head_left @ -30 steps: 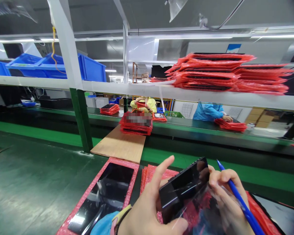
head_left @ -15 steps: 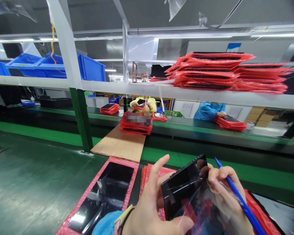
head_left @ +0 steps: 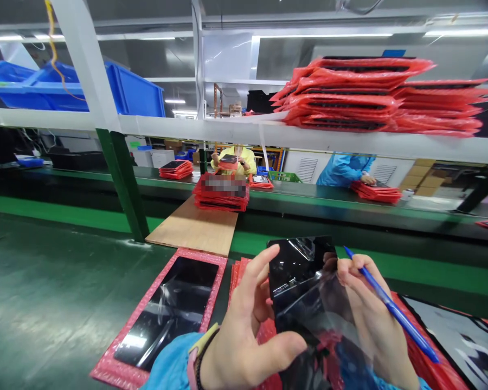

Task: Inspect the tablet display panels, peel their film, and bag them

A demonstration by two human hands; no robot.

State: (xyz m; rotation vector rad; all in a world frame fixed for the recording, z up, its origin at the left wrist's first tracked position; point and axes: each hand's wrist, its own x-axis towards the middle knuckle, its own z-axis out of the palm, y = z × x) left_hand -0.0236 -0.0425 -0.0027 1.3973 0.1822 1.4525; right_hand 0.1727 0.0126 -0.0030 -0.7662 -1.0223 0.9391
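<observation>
My left hand (head_left: 248, 336) grips the left edge of a glossy black screen panel (head_left: 296, 276), thumb across its lower face, index finger stretched up. My right hand (head_left: 370, 319) pinches a clear protective film (head_left: 341, 319) that lies loose over the panel's lower right, and also holds a blue pen (head_left: 394, 311) between its fingers. The panel stands tilted up towards me over a stack of red bubble bags (head_left: 239, 271).
Another black panel on a red bubble bag (head_left: 166, 311) lies to the left on the green bench (head_left: 44, 292). A further panel (head_left: 459, 336) lies at right. A plywood board (head_left: 195, 230) with a red stack (head_left: 222, 192) sits ahead. Two other people work beyond the conveyor (head_left: 309, 200). Red stacks (head_left: 374, 95) fill the shelf above.
The panel has been turned from slanting to nearly upright and raised a little. The camera has tipped down and both hands have moved slightly up and left.
</observation>
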